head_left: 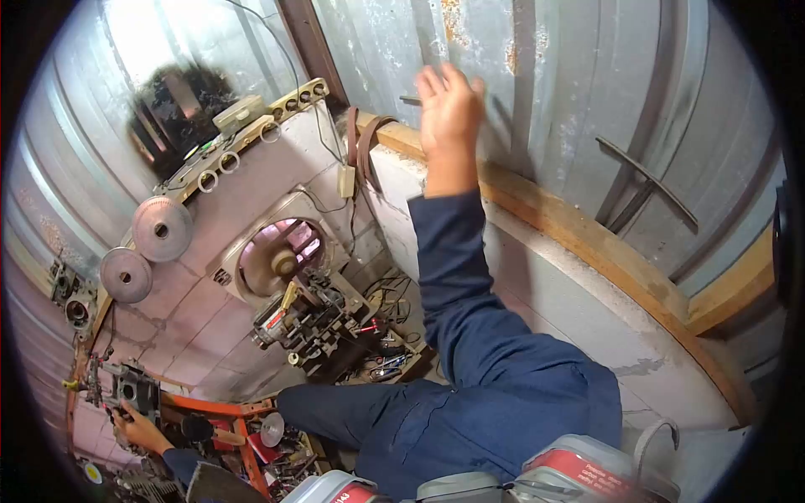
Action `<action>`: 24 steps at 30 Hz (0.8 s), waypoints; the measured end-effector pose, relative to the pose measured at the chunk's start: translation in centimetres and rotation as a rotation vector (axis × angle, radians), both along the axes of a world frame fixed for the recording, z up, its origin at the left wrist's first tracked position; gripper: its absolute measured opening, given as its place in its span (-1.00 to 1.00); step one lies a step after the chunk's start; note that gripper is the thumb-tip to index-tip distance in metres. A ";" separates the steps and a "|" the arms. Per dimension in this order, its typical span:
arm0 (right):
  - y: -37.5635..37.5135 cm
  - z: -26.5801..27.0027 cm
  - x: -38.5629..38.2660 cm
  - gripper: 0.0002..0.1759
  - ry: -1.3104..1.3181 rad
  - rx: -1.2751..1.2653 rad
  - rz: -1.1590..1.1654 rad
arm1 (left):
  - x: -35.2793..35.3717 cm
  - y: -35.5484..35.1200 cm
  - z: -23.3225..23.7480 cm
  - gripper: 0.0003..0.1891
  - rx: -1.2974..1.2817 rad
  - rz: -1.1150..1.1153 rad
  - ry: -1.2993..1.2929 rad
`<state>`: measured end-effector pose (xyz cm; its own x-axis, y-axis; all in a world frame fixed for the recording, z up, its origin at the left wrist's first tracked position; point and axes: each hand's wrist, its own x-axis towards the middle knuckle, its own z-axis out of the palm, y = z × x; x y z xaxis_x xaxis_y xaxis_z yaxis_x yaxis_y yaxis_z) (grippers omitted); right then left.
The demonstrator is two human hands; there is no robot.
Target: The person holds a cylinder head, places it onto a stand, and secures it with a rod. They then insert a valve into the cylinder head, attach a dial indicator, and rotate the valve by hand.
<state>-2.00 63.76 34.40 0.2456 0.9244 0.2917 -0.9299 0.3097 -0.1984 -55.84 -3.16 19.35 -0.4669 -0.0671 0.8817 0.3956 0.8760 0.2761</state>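
Observation:
My right hand (451,117) is raised in front of the corrugated metal wall (579,92), its fingers apart and slightly curled, with nothing seen in it. A short thin rod (410,100) shows beside its fingers; whether they touch is unclear. At the lower left, my left hand (141,429) has its fingers around the lower edge of a dark metal housing (130,387) with a square opening. Part of that grip is hidden. Both arms are in dark blue sleeves.
A machine with clamps (314,323) stands before a round fan-like opening (281,256). Two metal discs (162,229) hang at left. A wooden beam (570,239) crosses the wall. Tools (390,365) lie low at centre. Respirator cartridges (579,469) fill the bottom edge.

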 end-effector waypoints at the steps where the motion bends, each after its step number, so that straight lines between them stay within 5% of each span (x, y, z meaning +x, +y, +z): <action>1: -2.6 -1.1 2.2 -0.09 0.007 0.036 -0.195 | -0.4 -0.1 -0.3 -0.25 0.024 -0.001 0.022; 5: -7.1 -4.0 12.0 -0.53 0.365 -0.256 -1.036 | 1.1 0.4 0.2 -0.27 0.070 0.004 0.007; 11: -6.5 -4.5 19.2 -0.69 0.390 -0.168 -0.727 | -4.1 -2.7 -1.3 -0.28 -0.060 -0.032 0.158; 12: -7.0 -2.9 19.1 -0.72 0.421 -0.163 -0.731 | 3.2 1.9 1.8 -0.27 0.071 0.000 -0.082; 18: -5.2 7.3 15.8 -0.74 0.315 -0.123 -0.878 | -0.1 0.2 -0.2 -0.27 0.021 0.004 -0.037; 21: -6.7 13.7 8.1 -0.70 -0.182 0.376 -0.884 | 0.9 1.0 0.5 -0.32 0.080 -0.098 0.020; 23: -12.4 17.9 2.5 -0.78 -0.570 0.368 -0.702 | 5.7 3.5 2.5 -0.46 0.099 -0.133 -0.037; 24: -14.5 19.1 0.2 -0.79 -0.594 0.492 -0.428 | 8.9 5.3 4.0 -0.41 0.104 -0.104 -0.105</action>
